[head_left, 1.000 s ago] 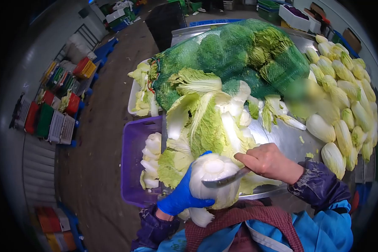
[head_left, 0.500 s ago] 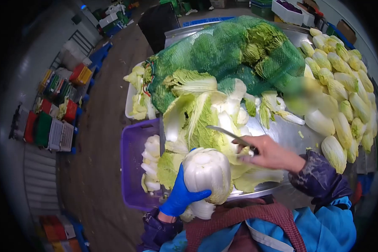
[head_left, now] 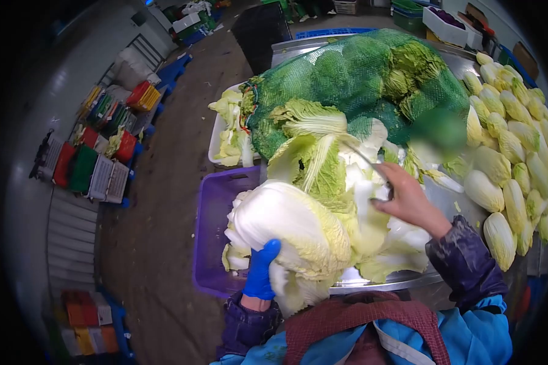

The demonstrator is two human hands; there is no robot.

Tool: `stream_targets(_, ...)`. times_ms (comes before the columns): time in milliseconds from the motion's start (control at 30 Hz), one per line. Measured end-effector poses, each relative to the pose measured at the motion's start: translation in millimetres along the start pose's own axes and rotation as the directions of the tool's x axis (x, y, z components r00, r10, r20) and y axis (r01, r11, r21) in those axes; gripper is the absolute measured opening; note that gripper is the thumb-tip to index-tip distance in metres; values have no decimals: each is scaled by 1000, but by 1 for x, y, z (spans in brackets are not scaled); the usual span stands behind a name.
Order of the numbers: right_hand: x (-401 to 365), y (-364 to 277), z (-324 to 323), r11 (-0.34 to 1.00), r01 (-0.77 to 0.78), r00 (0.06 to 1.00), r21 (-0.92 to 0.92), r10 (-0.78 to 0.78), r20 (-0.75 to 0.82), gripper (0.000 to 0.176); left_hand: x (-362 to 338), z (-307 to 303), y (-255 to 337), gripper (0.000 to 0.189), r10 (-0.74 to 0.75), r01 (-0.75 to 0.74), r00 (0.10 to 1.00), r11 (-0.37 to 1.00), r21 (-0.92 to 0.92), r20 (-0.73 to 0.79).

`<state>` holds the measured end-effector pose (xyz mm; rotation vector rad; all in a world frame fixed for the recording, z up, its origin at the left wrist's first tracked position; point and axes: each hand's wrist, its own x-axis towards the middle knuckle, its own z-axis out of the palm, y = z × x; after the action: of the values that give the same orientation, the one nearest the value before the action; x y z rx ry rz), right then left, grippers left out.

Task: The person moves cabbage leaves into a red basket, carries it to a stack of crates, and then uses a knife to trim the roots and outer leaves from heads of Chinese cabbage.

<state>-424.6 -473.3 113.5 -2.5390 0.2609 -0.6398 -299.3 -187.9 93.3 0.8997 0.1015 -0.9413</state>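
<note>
A large napa cabbage (head_left: pixel 295 225) lies tilted on its side in my left hand (head_left: pixel 263 271), its white base to the left and its pale yellow leaves to the right. That hand wears a blue glove, with the thumb up against the cabbage's side and the other fingers hidden beneath it. My bare right hand (head_left: pixel 405 198) is closed on a knife (head_left: pixel 364 157), whose thin blade points up and left over a heap of loose leaves. Just below this hand hangs a pale cabbage leaf (head_left: pixel 370 222). Green outer leaves (head_left: pixel 313 167) are piled beyond the cabbage.
A green mesh sack (head_left: pixel 341 73) full of cabbages lies across the metal table (head_left: pixel 463 210). Trimmed cabbages (head_left: pixel 511 140) are heaped at the right. To the left stand a purple crate (head_left: pixel 204 243) with white pieces inside and a white tub (head_left: pixel 216 137) of leaves.
The cabbage has turned from its base facing me to lying sideways, base leftward. My right hand with the knife has lifted slightly away from me. The view has shifted somewhat.
</note>
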Motion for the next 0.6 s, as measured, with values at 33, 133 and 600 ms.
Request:
stream_targets(33, 5, -23, -3, 988, -4, 999, 156, -3, 46, 60, 1, -1, -3, 60, 1, -1, 1000, 1000, 5, -4)
stream_targets(133, 18, -84, -6, 954, 63, 987, 293, -104, 124, 62, 7, 27, -11, 71, 109, -106, 994, 950, 293, 7)
stream_targets(600, 6, 4, 16, 963, -216, 975, 161, 204, 87, 46, -8, -4, 6, 63, -54, 57, 998, 988, -143, 28)
